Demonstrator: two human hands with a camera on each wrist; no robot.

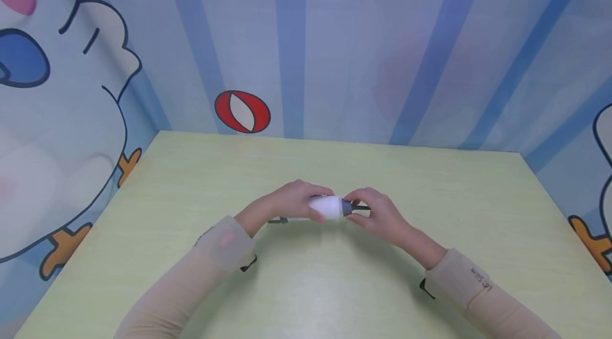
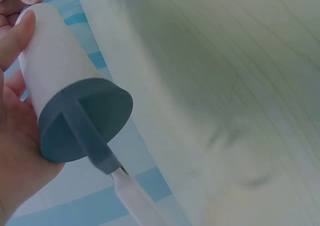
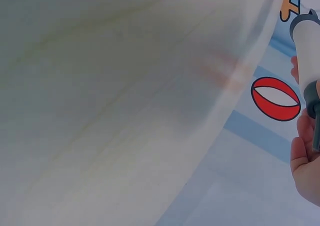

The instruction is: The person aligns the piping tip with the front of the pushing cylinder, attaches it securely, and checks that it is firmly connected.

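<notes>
**Braced on one side, pinched on the other**

The left hand [image 1: 297, 198] is wrapped round a smooth white plastic-looking cylinder [image 1: 329, 207], thumb on the near side, fingers along the far side. The right hand [image 1: 382, 217] pinches the dark grey tapered collar [image 1: 346, 207] at the cylinder's right end, finger above and thumb below. A thin dark stem [image 1: 360, 208] runs from the collar through the space inside the right hand's curve.

At the opposite end, beyond the left palm, the left wrist view shows a blue-grey round end cap [image 2: 107, 116] with a raised bar across it, which leads into a narrow white strip [image 2: 135, 196].

The whole piece lies nearly level, held above the middle of the pale green wood-grained table [image 1: 306, 286]. Behind stands a blue-striped cartoon backdrop [image 1: 344, 36].

The step in hand seems to be handling the collar end while the body is steadied; whether the collar is being turned, fitted or drawn off cannot be told. The next move appears to call for a firm left hold and a straight, aligned right pinch, so that the stem is not bent.
</notes>
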